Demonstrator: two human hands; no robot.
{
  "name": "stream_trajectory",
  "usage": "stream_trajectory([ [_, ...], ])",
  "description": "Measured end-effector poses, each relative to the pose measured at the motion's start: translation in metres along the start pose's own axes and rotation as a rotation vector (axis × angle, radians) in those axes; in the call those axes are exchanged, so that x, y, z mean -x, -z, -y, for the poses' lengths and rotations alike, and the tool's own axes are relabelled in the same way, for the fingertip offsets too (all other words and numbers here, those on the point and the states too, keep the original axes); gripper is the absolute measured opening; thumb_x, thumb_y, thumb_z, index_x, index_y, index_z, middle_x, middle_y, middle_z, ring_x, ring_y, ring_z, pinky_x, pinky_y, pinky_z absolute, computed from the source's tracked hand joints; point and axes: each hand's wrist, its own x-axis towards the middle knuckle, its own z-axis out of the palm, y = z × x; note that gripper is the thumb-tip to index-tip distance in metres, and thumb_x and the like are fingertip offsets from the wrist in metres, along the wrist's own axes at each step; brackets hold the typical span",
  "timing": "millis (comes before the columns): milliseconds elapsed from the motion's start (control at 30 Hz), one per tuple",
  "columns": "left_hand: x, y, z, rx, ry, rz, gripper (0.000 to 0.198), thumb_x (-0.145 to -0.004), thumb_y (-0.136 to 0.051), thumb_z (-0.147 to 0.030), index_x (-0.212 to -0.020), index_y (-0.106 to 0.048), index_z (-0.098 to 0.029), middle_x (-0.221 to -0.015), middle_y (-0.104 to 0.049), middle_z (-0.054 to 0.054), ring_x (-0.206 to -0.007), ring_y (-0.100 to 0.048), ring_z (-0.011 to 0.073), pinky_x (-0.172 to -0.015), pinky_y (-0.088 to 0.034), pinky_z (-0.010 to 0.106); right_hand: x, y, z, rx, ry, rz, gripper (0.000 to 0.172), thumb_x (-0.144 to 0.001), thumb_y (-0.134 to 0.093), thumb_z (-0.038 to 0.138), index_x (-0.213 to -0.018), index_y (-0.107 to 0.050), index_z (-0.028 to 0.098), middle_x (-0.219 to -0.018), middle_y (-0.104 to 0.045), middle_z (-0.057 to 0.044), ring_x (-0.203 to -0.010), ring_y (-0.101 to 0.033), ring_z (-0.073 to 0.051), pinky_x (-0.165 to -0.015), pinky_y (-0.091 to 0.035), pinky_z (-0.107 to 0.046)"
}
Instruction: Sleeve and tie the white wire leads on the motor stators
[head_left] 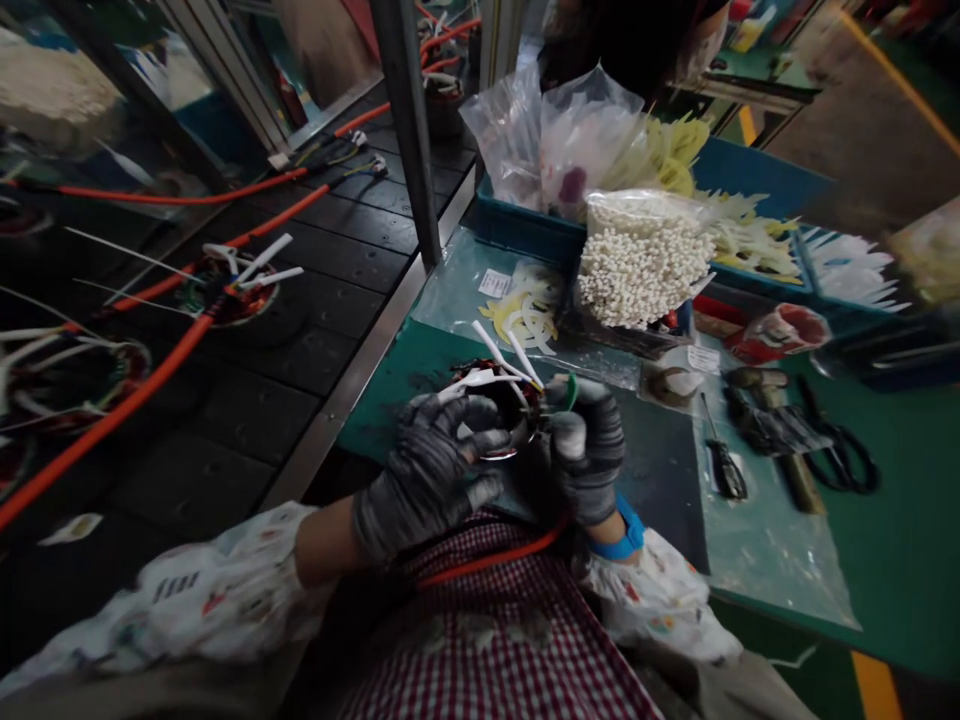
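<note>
Mottled grey knit over my left hand (pixel 427 470) and right hand (pixel 592 450), red-and-white checked apron (pixel 495 650), orange cable (pixel 487 561), blue wristband (pixel 624 537), green table (pixel 900 540), blue bin (pixel 525 232)

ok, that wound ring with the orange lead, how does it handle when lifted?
The ring is likely rigid, holding round between left hand and right hand. Its orange lead probably floppy, sagging across the lap. Its white sleeves look springy, jutting straight.
</note>
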Motion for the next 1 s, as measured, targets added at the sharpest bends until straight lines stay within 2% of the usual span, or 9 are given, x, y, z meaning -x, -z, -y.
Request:
stream_trajectory([
  [100,0.016,-0.01,-0.006,-0.198,-0.079,-0.155,0.026,-0.109,-0.067,-0.021,-0.131,-0.079,-0.029,-0.121,-0.085,0.005,-0.116,-0.077,0.0272,-0.105,-0.063,0.044,-0.005,0.002,0.008,0.18,0.23,0.255,0.023,-0.113,-0.067,0.043,-0.127,-0.08,0.029,-0.107,-0.085,-0.005,-0.094,-0.082,-0.026,-0.084,-0.069,-0.041],
  [267,0.023,0.006,0.019,0.15,-0.212,-0.174,0.023,-0.112,-0.062,-0.022,-0.129,-0.078,-0.025,-0.119,-0.087,0.004,-0.112,-0.083,0.0205,-0.096,-0.07,0.032,-0.014,-0.004,0.016,0.702,0.504,0.631,0.031,-0.115,-0.061,0.03,-0.135,-0.083,0.02,-0.099,-0.084,-0.011,-0.087,-0.076,-0.026,-0.073,-0.06,-0.035],
  [367,0.013,0.024,0.05,0.434,0.028,-0.133,0.031,-0.118,-0.049,-0.031,-0.128,-0.077,-0.025,-0.109,-0.087,0.006,-0.094,-0.086,0.0203,-0.085,-0.073,0.032,-0.019,-0.01,0.019,0.862,0.578,0.697,0.03,-0.117,-0.063,0.033,-0.131,-0.086,0.021,-0.105,-0.085,-0.012,-0.09,-0.075,-0.025,-0.078,-0.059,-0.035],
  [467,-0.013,0.029,0.077,0.588,0.366,-0.113,0.046,-0.11,-0.067,-0.05,-0.145,-0.072,-0.02,-0.134,-0.082,0.015,-0.119,-0.083,0.0329,-0.104,-0.072,0.05,-0.027,-0.012,0.02,0.819,0.594,0.757,0.035,-0.118,-0.062,0.044,-0.129,-0.087,0.023,-0.113,-0.086,-0.012,-0.096,-0.076,-0.026,-0.083,-0.06,-0.036],
  [533,-0.034,0.022,0.086,0.685,0.368,0.088,0.076,-0.091,-0.088,-0.058,-0.153,-0.068,-0.019,-0.161,-0.068,0.019,-0.151,-0.065,0.0431,-0.128,-0.057,0.061,-0.028,-0.01,0.02,0.798,0.586,0.767,0.035,-0.117,-0.063,0.045,-0.128,-0.088,0.023,-0.114,-0.086,-0.012,-0.098,-0.076,-0.026,-0.084,-0.061,-0.037],
  [600,-0.048,0.01,0.086,0.91,0.253,0.309,0.089,-0.088,-0.091,-0.053,-0.164,-0.058,-0.021,-0.169,-0.061,0.018,-0.158,-0.059,0.0423,-0.132,-0.053,0.06,-0.021,-0.006,0.021,0.802,0.577,0.748,0.032,-0.116,-0.066,0.043,-0.126,-0.088,0.022,-0.11,-0.086,-0.011,-0.097,-0.076,-0.027,-0.083,-0.061,-0.038],
  [667,-0.051,0.001,0.078,1.104,0.133,0.387,0.093,-0.092,-0.088,-0.044,-0.173,-0.046,-0.028,-0.17,-0.06,0.015,-0.156,-0.062,0.0375,-0.129,-0.057,0.056,-0.004,-0.002,0.022,0.8,0.568,0.679,0.029,-0.114,-0.069,0.04,-0.126,-0.088,0.022,-0.104,-0.086,-0.01,-0.094,-0.076,-0.027,-0.081,-0.063,-0.039],
  [833,-0.019,0.006,0.052,0.894,-0.023,0.297,0.092,-0.094,-0.091,-0.031,-0.174,-0.045,-0.039,-0.178,-0.05,0.012,-0.17,-0.045,0.0388,-0.14,-0.045,0.059,0.056,0.007,0.03,0.779,0.541,0.484,0.021,-0.109,-0.073,0.018,-0.123,-0.087,0.027,-0.11,-0.09,-0.006,-0.103,-0.081,-0.026,-0.089,-0.068,-0.04],
  [1000,0.003,0.014,0.037,0.765,-0.073,0.183,0.1,-0.102,-0.078,-0.019,-0.181,-0.025,-0.049,-0.194,-0.014,0.005,-0.179,-0.024,0.0391,-0.139,-0.046,0.061,0.08,0.009,0.03,0.781,0.514,0.405,0.027,-0.106,-0.071,0.012,-0.123,-0.085,0.028,-0.114,-0.09,-0.004,-0.106,-0.081,-0.024,-0.094,-0.07,-0.04],
])
